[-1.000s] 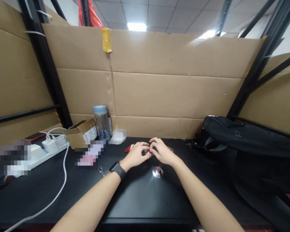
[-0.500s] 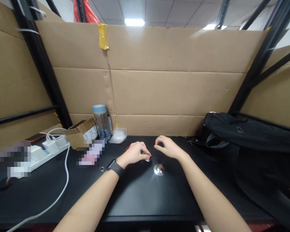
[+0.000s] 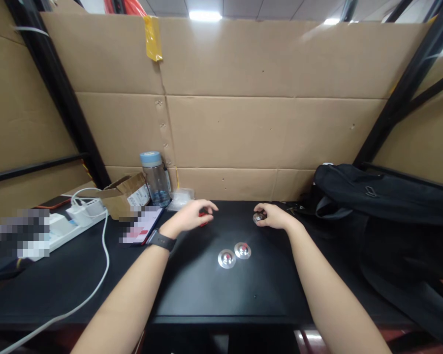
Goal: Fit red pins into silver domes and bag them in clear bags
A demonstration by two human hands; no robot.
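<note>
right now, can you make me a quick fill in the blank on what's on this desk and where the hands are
1. The right hand pinches a small ____ disc.
2. Between the forearms, ____ silver discs lie side by side on the black table.
3. The left hand rests on a small ____ piece.
4. The water bottle has a ____ cap.

Missing words: silver; two; red; blue

Both bare forearms stretch forward from the lower edge of the view, well apart. The left hand (image 3: 192, 219) lies palm down with fingers loosely extended toward the right, a dark watch at its wrist. The right hand (image 3: 275, 217) is curled, fingertips pinched together at its left side.
</note>
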